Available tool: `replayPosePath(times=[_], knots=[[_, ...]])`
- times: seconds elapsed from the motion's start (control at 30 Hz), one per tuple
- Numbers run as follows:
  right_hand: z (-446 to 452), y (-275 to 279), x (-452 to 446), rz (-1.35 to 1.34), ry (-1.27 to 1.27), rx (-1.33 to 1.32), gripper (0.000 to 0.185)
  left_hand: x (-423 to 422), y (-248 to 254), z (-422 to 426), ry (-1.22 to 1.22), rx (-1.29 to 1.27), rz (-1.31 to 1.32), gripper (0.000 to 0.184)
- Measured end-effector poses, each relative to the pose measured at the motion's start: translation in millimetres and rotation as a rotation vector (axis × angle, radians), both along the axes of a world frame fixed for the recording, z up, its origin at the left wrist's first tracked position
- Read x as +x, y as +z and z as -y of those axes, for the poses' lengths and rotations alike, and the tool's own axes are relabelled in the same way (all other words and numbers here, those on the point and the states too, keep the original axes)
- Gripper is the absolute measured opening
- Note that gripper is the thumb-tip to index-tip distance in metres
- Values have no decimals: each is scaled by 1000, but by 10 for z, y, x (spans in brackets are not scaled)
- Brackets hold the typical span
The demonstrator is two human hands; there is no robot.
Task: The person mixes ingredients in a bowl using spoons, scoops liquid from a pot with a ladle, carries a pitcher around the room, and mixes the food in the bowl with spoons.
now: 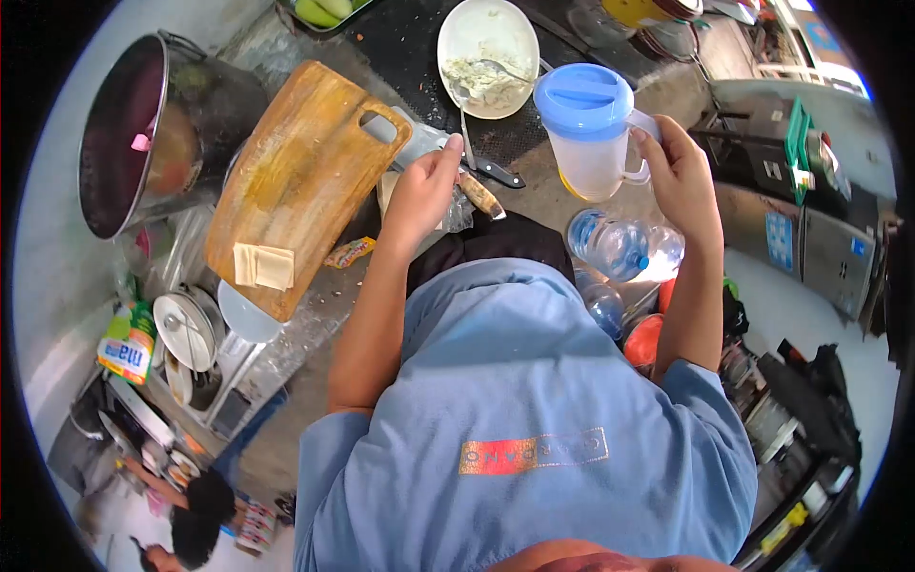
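Note:
My right hand [681, 176] grips the handle of a translucent jug [586, 157] with a blue lid, held upright. My left hand [421, 195] is closed, thumb against curled fingers; what it holds, if anything, is hidden. Beside it lie a black-handled knife [499, 173] and a worn brown handle [481, 195]. To its left, a wooden cutting board [295, 162] carries pale square sheets [264, 266]. Ahead, a white oval plate [488, 38] holds pale mashed food and a fork.
A large dark pot [205, 133] lies tilted at the left. Plastic bottles [608, 243] stand below the jug. A small yellow wrapper [350, 253] lies near the board. Pot lids [186, 329] are at the left. Another person [200, 520] shows at the lower left.

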State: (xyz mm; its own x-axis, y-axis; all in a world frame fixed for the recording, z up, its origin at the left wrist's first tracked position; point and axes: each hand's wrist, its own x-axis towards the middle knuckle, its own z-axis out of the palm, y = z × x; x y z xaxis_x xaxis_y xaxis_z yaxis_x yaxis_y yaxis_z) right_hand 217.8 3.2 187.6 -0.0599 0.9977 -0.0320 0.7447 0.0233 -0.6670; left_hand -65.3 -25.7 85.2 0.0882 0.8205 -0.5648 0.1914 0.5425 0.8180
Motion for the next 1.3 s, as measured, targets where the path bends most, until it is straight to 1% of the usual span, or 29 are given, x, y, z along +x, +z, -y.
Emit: replayPosePath(times=[0.13,0.2,0.33,0.4,0.47,0.73,0.8,0.93,0.97,1.07,1.13,1.23,1.3], knots=[[-238,-56,-18,46,48,-53,22,71,-105,-61,54,-18,-16,60],[-309,-59,-61,58,34,-96,24,90,-151,-77,69,-23,-14,61],[-415,-40,-154,79,57,-112,25,94,-174,-138,47,-48,-23,62],[-452,-36,-156,156,63,-179,25,77,-178,-143,32,-47,-34,63],[-482,-31,-192,156,60,-190,25,57,-173,-153,12,-33,-42,63],[-602,-114,-176,222,50,-252,29,51,-303,-118,22,-18,-25,66],[-631,-127,-187,103,39,-269,30,63,-360,-98,29,-7,-1,66],[-726,-138,-115,155,70,-340,29,79,-336,-77,36,-3,13,66],[-705,-104,-174,104,54,-342,27,82,-327,-70,38,5,25,66],[-732,-146,-116,83,89,-345,26,98,-356,-43,44,5,37,66],[-757,-130,-112,114,112,-365,25,121,-370,-32,63,22,44,67],[-754,-64,-193,154,57,-394,27,131,-351,-18,76,33,62,64],[-757,-73,-180,169,64,-401,27,128,-342,15,79,22,80,63]])
